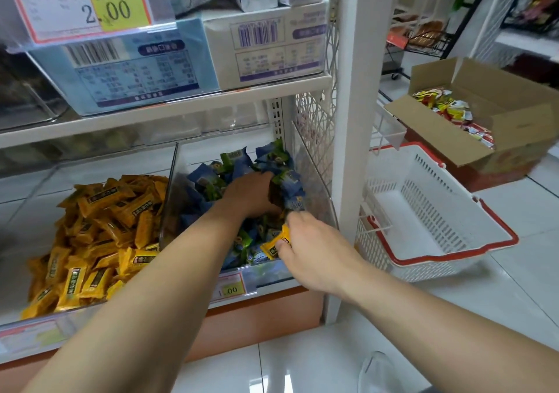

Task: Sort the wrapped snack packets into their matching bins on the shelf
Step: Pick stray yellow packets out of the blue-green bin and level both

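Note:
Two clear bins sit side by side on the lower shelf. The left bin [169, 187] is heaped with yellow snack packets [99, 226]. The right bin [317, 193] holds blue-and-green packets [236, 163]. My left hand [251, 193] reaches into the right bin and grips a bunch of blue packets [290, 190]. My right hand [314, 250] is at the front of the same bin and pinches a single yellow packet [276, 241] that lies among the blue ones.
A white shelf post [354, 120] stands right of the bins. A white basket with red handles [429, 211] sits on the tiled floor, and behind it an open cardboard box [484, 111] of red-and-yellow packets. Upper shelf carries boxed goods and a price tag [81, 5].

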`<state>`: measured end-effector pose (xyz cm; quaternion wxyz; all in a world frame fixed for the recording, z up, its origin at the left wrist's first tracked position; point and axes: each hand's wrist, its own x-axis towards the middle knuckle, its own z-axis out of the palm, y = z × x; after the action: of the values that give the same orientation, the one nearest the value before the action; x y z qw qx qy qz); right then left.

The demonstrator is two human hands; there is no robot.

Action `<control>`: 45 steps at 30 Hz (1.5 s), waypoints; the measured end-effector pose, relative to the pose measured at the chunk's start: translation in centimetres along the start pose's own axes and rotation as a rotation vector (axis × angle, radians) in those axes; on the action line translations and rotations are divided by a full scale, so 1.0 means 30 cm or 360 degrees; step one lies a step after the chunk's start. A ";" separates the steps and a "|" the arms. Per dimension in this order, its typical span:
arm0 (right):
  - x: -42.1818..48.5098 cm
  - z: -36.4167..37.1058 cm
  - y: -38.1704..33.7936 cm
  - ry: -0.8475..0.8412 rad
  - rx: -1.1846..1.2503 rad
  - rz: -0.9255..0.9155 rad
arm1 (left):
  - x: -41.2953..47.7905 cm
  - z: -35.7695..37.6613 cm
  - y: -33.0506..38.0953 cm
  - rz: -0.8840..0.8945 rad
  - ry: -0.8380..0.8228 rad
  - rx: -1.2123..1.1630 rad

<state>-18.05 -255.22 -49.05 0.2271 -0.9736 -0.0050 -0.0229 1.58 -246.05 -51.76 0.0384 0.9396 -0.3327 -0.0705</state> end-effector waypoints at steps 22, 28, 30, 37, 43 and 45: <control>-0.020 -0.018 0.010 0.0025 0.0075 -0.0067 | -0.067 0.019 -0.007 -0.0033 -0.0147 -0.0503; -0.001 -0.010 0.013 0.0059 0.0130 -0.0036 | -0.119 -0.050 -0.031 0.0040 0.0071 -0.0748; 0.011 -0.007 0.015 0.0121 0.0239 0.0003 | -0.140 -0.080 -0.034 0.0061 0.0114 -0.0881; 0.058 -0.023 0.008 0.0345 0.0927 0.0255 | -0.286 -0.186 -0.021 -0.0007 0.0237 -0.1815; 0.098 -0.033 -0.094 0.0266 0.1697 0.0286 | -0.419 -0.199 0.015 -0.0098 0.0128 -0.2116; 0.107 -0.036 -0.129 0.0305 0.1855 0.0310 | -0.450 -0.201 0.027 -0.0121 0.0186 -0.2076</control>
<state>-14.98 -252.24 -46.22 0.7243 -0.6781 0.0931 -0.0833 -8.35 -238.02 -44.26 0.6157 0.7370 -0.1856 -0.2080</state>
